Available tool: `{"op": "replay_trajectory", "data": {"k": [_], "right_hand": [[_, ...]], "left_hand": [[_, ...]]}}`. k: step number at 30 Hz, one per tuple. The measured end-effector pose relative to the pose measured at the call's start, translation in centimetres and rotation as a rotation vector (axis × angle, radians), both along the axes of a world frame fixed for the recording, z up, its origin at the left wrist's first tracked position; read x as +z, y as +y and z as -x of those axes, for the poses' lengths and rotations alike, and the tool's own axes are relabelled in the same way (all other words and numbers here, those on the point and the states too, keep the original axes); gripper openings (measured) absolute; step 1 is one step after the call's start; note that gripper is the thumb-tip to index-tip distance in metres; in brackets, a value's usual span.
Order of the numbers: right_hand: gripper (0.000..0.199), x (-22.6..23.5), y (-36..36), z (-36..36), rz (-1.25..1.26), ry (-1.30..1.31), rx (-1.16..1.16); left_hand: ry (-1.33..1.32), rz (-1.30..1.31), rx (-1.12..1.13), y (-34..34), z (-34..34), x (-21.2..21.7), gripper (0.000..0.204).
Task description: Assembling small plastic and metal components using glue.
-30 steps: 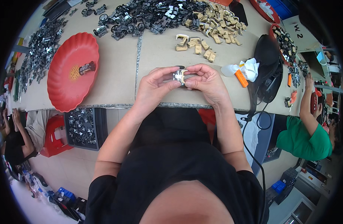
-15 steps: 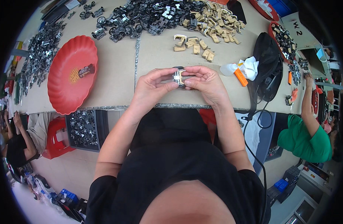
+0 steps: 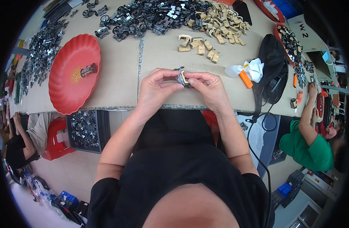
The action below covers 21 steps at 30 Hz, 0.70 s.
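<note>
Close above the table's near edge, my left hand [image 3: 155, 89] pinches a small dark toy-car chassis [image 3: 180, 78] with a black wheel at its far end. From the other side, my right hand [image 3: 209, 86] grips the same assembly with thumb and forefinger. A tan plastic piece [image 3: 183, 77] sits against the chassis between the two hands; whether it is fully seated, I cannot tell. Beyond the hands lie several loose tan pieces [image 3: 201, 49], with a larger heap of them [image 3: 227, 28] behind. A big pile of black wheeled chassis [image 3: 155, 17] spreads across the far middle.
At left, a red scalloped plate [image 3: 60, 91] holds one dark assembly [image 3: 89, 70]. Small dark parts [image 3: 39, 57] cover the far left. On the right are a white bottle [image 3: 233, 71], an orange tube [image 3: 245, 79], crumpled tissue [image 3: 255, 69] and a black bag [image 3: 271, 68]. Co-workers sit at both sides.
The chassis has tilted between my fingers, and my right thumb and forefinger have shifted slightly on it. The co-worker in green at right has moved a little.
</note>
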State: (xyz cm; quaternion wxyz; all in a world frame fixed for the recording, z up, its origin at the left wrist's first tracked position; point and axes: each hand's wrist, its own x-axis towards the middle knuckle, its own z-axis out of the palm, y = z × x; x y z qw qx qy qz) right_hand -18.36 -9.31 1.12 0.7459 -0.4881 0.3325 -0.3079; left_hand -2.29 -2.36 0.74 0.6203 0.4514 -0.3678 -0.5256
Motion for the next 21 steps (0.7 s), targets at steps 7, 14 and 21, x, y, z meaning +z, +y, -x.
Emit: {"op": "replay_trajectory", "data": {"k": [7, 14, 21], "right_hand": [[0.041, -1.0, 1.2, -0.5, 0.376, -0.017, -0.013], [0.037, -1.0, 1.4, -0.5, 0.521, 0.119, -0.045], [0.032, -0.9, 0.8, 0.2, 0.425, 0.033, 0.088]], "left_hand": [[-0.051, 0.013, 0.112, -0.1, 0.7, -0.3, 0.023], [-0.119, 0.027, 0.049, 0.2, 0.4, -0.2, 0.020], [-0.842, 0.204, 0.052, 0.4, -1.8, 2.3, 0.033]]}}
